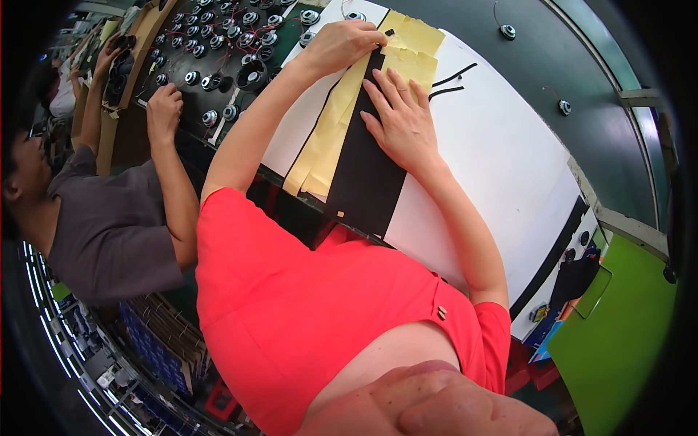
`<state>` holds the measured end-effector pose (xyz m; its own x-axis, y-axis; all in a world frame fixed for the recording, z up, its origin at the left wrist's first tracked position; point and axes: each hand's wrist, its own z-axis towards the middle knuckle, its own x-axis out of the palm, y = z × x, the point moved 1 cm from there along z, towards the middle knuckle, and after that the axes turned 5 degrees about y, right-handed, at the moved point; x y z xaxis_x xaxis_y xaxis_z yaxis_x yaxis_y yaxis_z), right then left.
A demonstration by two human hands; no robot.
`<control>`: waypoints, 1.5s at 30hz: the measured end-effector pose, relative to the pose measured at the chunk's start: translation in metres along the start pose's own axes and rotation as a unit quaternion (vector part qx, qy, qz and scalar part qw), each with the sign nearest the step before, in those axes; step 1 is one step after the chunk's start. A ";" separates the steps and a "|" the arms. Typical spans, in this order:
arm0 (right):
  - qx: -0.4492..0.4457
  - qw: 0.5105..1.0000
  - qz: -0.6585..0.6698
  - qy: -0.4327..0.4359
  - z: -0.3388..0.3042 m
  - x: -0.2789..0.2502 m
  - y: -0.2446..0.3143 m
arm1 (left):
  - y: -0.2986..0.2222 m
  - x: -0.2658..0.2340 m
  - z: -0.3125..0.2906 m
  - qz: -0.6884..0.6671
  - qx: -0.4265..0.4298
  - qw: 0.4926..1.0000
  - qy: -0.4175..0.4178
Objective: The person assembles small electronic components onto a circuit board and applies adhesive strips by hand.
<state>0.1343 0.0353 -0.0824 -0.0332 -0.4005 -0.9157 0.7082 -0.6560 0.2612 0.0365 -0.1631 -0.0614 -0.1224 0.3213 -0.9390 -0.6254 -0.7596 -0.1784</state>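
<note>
A long black sheet (368, 171) lies lengthwise on the white board, overlapping yellow backing paper (325, 151). My left hand (345, 47) is closed, its fingertips pinched together at the sheet's far end. What they grip is too small to make out. Flat on the black sheet and the yellow paper rests my right hand (401, 120), its fingers spread and holding nothing. A small black bit (390, 32) sticks to the yellow paper just beyond my left fingertips. Two thin black strips (452, 81) lie on the board right of my right hand.
The white board (502, 160) covers the bench before me. Many small round speakers (211, 116) with wires crowd the dark table at far left, where a co-worker's hand (165, 112) reaches. Single speakers (564, 107) sit on the dark surface at right. A green panel (618, 312) stands at lower right.
</note>
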 end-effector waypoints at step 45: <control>0.245 0.810 0.502 -0.182 -0.071 -0.087 -0.042 | -0.148 0.008 0.011 -0.747 -0.246 0.614 0.065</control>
<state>0.1575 0.1435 -0.0357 0.1176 -0.9923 -0.0401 0.1460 -0.0227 0.9890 0.1195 -0.0418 -0.0387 0.3873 0.8438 0.3714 0.3476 0.2394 -0.9066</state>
